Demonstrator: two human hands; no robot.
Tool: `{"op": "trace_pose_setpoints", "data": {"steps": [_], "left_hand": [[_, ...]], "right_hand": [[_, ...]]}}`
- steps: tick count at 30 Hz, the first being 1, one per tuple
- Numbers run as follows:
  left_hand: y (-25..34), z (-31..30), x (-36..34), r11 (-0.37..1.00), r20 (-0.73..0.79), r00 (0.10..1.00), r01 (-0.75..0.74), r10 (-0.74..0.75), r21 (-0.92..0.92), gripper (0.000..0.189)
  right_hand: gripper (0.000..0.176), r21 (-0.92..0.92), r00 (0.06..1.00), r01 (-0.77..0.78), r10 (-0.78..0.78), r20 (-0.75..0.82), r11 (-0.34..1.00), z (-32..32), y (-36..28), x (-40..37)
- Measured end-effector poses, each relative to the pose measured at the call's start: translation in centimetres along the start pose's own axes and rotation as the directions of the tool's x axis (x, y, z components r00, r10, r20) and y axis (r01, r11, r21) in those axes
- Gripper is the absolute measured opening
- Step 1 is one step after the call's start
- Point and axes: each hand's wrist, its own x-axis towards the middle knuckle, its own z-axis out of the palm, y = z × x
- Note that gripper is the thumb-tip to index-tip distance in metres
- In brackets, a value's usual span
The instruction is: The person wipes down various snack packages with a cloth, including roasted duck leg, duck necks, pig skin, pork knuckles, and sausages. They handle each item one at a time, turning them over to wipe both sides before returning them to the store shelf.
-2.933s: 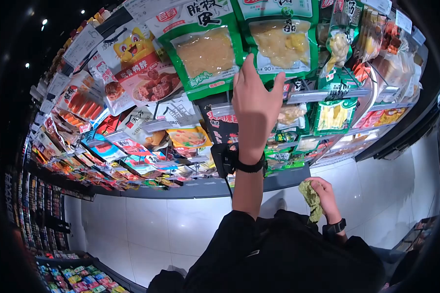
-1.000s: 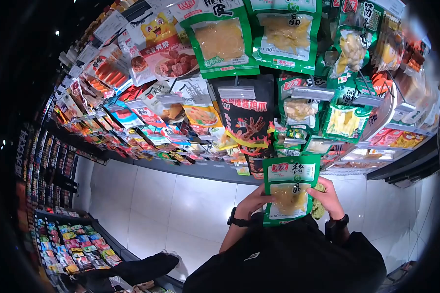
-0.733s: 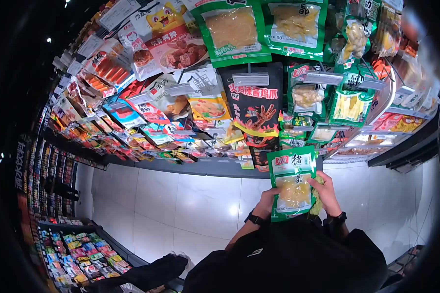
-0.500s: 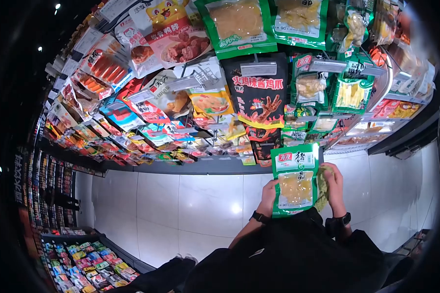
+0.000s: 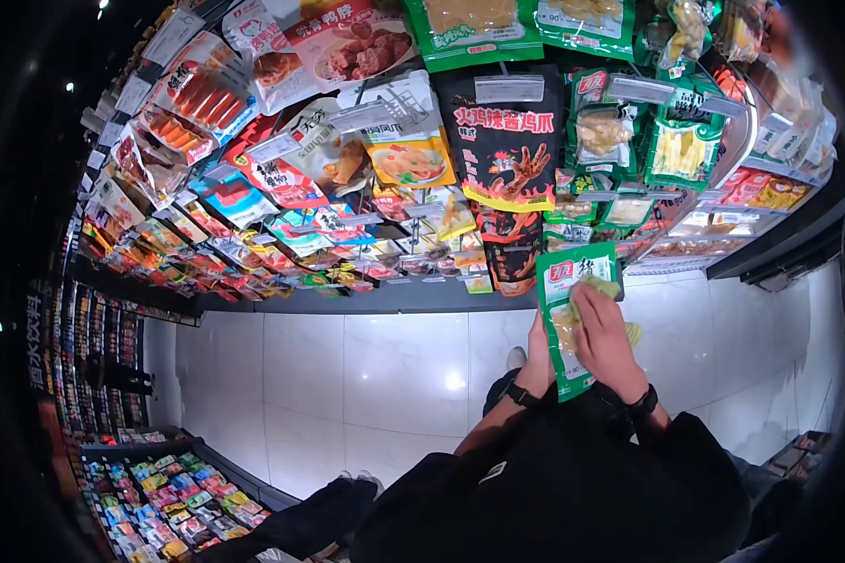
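A green-edged plastic snack packet (image 5: 556,272) with a red logo and a clear window is upright in front of my body. My left hand (image 5: 537,361) grips its left edge, the fingers mostly hidden behind it. Across the packet's front lies my right hand (image 5: 606,333), fingers bent over a crumpled yellow-green cloth (image 5: 603,284). That cloth touches the upper front of the packet and also shows past the right side of the hand. Dark bands circle both wrists.
Snack packets hang on hooks ahead, among them a black packet (image 5: 507,141) and a green packet (image 5: 683,141). A display of colourful packets (image 5: 174,502) stands at lower left. Dark trouser legs with shoes (image 5: 361,480) are near it. Pale floor tiles (image 5: 394,375) lie below.
My right hand has moved left with the cloth, from beside the packet's right edge onto its front. The packet is slightly higher and tilted. The shelves sit higher in view.
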Motion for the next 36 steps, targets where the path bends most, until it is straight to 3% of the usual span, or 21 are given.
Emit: {"op": "trace_pose_setpoints", "data": {"steps": [1,2,3,4,5,7,8,9,11,13,15,19,21,23,26,28,32,34,36], "left_hand": [[-0.4,-0.5,0.5,1.000,0.002,1.000,0.000,0.000,-0.002,0.065],[-0.4,-0.7,0.8,0.991,0.140,0.990,0.051,-0.033,-0.124,0.063],[-0.7,-0.9,1.0,0.965,0.277,0.960,0.118,-0.050,-0.235,0.061],[-1.3,-1.0,1.0,0.914,0.276,0.955,0.203,-0.106,-0.352,0.061],[-1.4,-0.3,0.8,0.913,0.277,0.955,0.205,-0.108,-0.354,0.061],[-1.2,1.1,0.7,0.888,0.330,0.913,0.343,-0.239,-0.307,0.064],[-1.0,2.4,0.2,0.905,0.278,0.919,0.348,-0.278,-0.245,0.068],[-1.1,2.6,0.3,0.914,0.273,0.922,0.340,-0.277,-0.222,0.068],[-1.6,1.9,0.9,0.934,0.285,0.930,0.296,-0.234,-0.201,0.068],[-2.0,1.3,1.5,0.946,0.308,0.935,0.246,-0.175,-0.209,0.068],[-2.1,1.0,1.8,0.953,0.332,0.934,0.213,-0.134,-0.215,0.068],[-2.5,0.5,2.3,0.962,0.366,0.928,0.159,-0.069,-0.223,0.067],[-2.6,0.7,2.8,0.967,0.400,0.916,0.120,-0.021,-0.224,0.067],[-2.3,0.9,3.0,0.969,0.441,0.897,0.091,0.021,-0.230,0.067],[-2.4,0.2,3.1,0.970,0.398,0.917,0.078,0.020,-0.229,0.066],[-2.4,-0.2,3.2,0.969,0.387,0.922,0.078,0.019,-0.233,0.066],[-2.2,-1.0,3.3,0.964,0.375,0.927,0.076,0.025,-0.253,0.065],[-2.0,-1.3,3.3,0.962,0.391,0.919,0.070,0.039,-0.262,0.065],[-1.7,-1.1,3.1,0.963,0.402,0.914,0.055,0.058,-0.265,0.064]], "right_hand": [[0.056,-0.024,0.988,0.127,-0.125,0.090,0.992,-0.3,0.0,0.0],[0.056,-0.034,0.953,0.252,-0.242,0.183,0.967,-0.6,0.2,0.0],[0.056,-0.036,0.953,0.250,-0.239,0.183,0.968,-1.1,0.6,0.1],[0.055,-0.024,0.932,0.279,-0.265,0.246,0.960,-1.7,1.3,0.6],[0.055,-0.009,0.906,0.309,-0.291,0.307,0.951,-2.3,1.9,1.2],[0.054,-0.081,0.921,0.296,-0.262,0.289,0.952,-3.1,3.6,2.9],[0.054,-0.108,0.955,0.226,-0.198,0.220,0.968,-3.2,4.5,3.7],[0.054,-0.129,0.980,0.154,-0.134,0.147,0.980,-3.2,5.1,4.1],[0.052,-0.110,0.979,0.156,-0.139,0.151,0.982,-2.8,4.7,4.2],[0.048,-0.057,0.893,0.396,-0.370,0.255,0.917,-2.3,3.2,3.6],[0.046,0.015,0.878,0.403,-0.392,0.274,0.915,-2.7,2.3,3.4],[0.046,0.008,0.903,0.364,-0.355,0.242,0.931,-2.8,4.5,5.0],[0.048,-0.165,0.969,0.238,-0.223,0.106,0.957,-2.7,5.5,5.5],[0.049,-0.169,0.976,0.211,-0.197,0.096,0.963,-2.9,5.5,4.7],[0.043,-0.213,0.973,0.207,-0.180,0.142,0.955,-3.8,4.4,2.6],[0.044,-0.117,0.912,0.367,-0.332,0.242,0.923,-4.7,4.0,2.1],[0.046,-0.117,0.923,0.302,-0.260,0.283,0.946,-5.3,5.1,3.7],[0.046,-0.231,0.979,0.199,-0.182,0.091,0.952,-4.5,5.7,4.5],[0.048,-0.211,0.981,0.175,-0.154,0.115,0.962,-4.0,5.3,3.7]]}}
